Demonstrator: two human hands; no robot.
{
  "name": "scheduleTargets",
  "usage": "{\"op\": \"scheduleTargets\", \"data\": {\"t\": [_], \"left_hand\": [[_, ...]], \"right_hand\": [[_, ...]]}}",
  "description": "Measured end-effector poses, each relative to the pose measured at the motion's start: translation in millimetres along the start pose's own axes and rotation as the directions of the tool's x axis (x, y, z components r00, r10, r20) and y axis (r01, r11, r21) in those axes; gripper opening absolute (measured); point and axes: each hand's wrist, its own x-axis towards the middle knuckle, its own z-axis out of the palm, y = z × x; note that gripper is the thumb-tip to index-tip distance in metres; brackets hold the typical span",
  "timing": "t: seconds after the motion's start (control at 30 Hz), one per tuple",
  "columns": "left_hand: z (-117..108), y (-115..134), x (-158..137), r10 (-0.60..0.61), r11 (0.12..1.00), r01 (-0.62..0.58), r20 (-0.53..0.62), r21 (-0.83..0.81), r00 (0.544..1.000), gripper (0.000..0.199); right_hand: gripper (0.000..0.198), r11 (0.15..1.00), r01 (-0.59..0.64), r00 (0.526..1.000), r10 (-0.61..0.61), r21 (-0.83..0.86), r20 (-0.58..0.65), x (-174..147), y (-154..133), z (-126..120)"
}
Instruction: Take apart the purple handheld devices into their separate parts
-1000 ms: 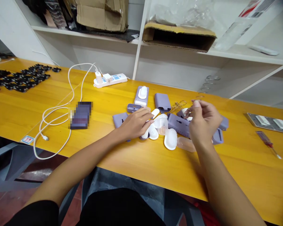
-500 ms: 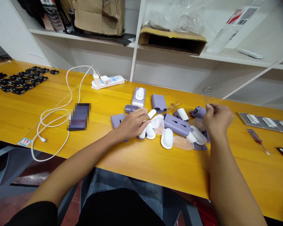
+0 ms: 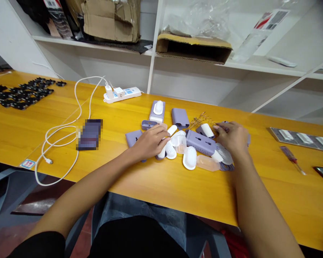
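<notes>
My left hand [image 3: 152,141] rests with curled fingers at the left of a pile of lavender and white plastic parts. A white rounded part [image 3: 162,153] shows under its fingertips; its grip is partly hidden. At the right of the pile, my right hand [image 3: 231,136] pinches the end of a thin coil spring [image 3: 210,120], beside other tangled springs [image 3: 196,122]. Between the hands lie a long lavender casing [image 3: 200,141] with dark plug-shaped marks, white ribbed oval pieces [image 3: 190,157] and a clear plastic cover [image 3: 207,163]. Lavender parts beneath my right hand are mostly hidden.
A pixelated dark device [image 3: 89,134] and a white cable [image 3: 61,145] lie left, near a power strip [image 3: 123,94]. Many black parts [image 3: 21,94] cover the far left. A screwdriver [image 3: 292,157] and a metal strip [image 3: 298,138] lie right. Shelves hold cardboard boxes [image 3: 193,48].
My right hand has moved left and down from the pile's right edge, bringing the spring beside the other springs. My left hand has stayed in place.
</notes>
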Motion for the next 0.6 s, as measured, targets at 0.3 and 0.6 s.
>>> {"op": "scheduleTargets", "data": {"t": [0.3,0.6], "left_hand": [[0.6,-1.4,-1.2,0.023,1.0,-0.023,-0.014,0.013,1.0,0.021],[0.2,-1.0,-0.6,0.008,1.0,-0.008,0.005,0.003,1.0,0.021]], "right_hand": [[0.014,0.998,0.029,0.997,-0.025,-0.054,0.074,1.3,7.0,7.8],[0.028,0.991,0.026,0.993,-0.01,-0.131,0.119,0.3,3.7,8.4]]}}
